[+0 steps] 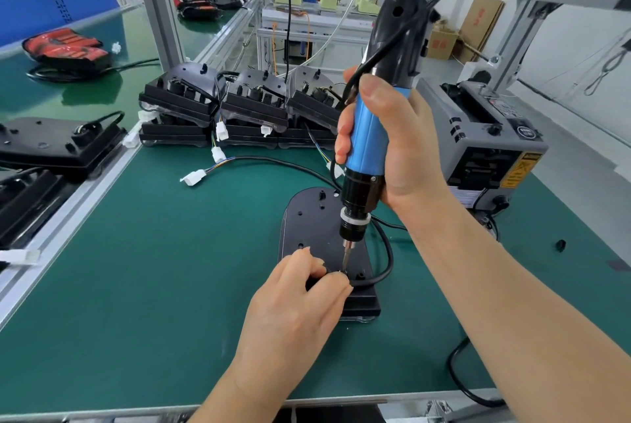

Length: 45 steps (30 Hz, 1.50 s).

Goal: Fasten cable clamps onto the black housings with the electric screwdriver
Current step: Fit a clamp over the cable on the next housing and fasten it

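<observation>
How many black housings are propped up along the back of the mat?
3: left housing, middle housing, right housing, side by side, the last partly behind the right hand. Others lie beneath them, partly hidden.

the blue electric screwdriver (367, 135) stands upright, bit tip on the flat black housing (307, 217) on the green mat (136, 269)

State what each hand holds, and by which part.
The right hand grips the electric screwdriver by its blue barrel. The left hand pinches what seems the cable clamp, mostly hidden, at the bit tip on the black housing.
</observation>
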Available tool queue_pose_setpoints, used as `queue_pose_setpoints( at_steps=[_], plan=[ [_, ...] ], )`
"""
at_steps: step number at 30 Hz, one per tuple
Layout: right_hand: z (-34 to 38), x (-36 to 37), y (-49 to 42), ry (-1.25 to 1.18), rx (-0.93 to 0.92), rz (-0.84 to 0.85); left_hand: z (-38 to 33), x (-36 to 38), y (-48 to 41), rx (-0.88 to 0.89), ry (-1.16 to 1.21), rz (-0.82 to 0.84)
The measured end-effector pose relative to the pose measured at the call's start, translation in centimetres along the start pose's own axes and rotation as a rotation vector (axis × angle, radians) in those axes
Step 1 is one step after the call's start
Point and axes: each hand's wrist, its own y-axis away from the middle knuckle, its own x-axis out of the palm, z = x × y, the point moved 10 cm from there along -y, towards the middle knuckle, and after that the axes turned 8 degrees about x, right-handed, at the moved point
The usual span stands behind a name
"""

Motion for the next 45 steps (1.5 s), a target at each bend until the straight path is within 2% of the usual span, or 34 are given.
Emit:
queue_pose_setpoints(
  at_steps=[20,45],
  plan=[
    [-0.09,0.56,0.44,0.084,0.007,0.014,-0.42,-0.03,-0.13,0.047,-0.046,-0.020],
    [-0.40,0.73,0.49,0.043,0.008,0.030,0.21,0.23,0.21,0.007,0.008,-0.010]
  ],
)
